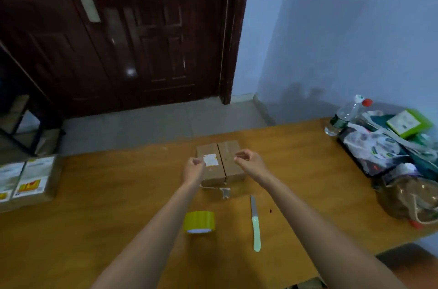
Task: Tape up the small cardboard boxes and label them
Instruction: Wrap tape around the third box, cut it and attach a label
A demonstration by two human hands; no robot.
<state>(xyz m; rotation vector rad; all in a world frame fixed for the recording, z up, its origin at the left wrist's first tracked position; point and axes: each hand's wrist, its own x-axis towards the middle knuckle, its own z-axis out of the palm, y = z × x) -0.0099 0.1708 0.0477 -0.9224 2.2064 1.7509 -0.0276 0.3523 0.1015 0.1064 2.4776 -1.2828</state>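
Far left on the surface [94,194]: two bigger labelled boxes [23,179], pushed aside, likely out of the way. In the middle: two small cardboard boxes [220,163], side by side and touching, maybe so both could be done together. On the left small box: a white label [210,160], held at its edge by the left hand [193,167], fingers [201,162] curled in a pinch, likely to stick it down flat. Over the right small box: the right hand [247,158], fingers curled tight together, maybe pinching something thin; too blurry to tell what. Just in front of the boxes: a scrap of clear tape [224,191]. Nearer: a yellow tape roll [199,222], then a knife with a pale green handle [255,224], both kept close for taping and cutting. Far right: a water bottle [343,115] and a pile of bags [391,158].
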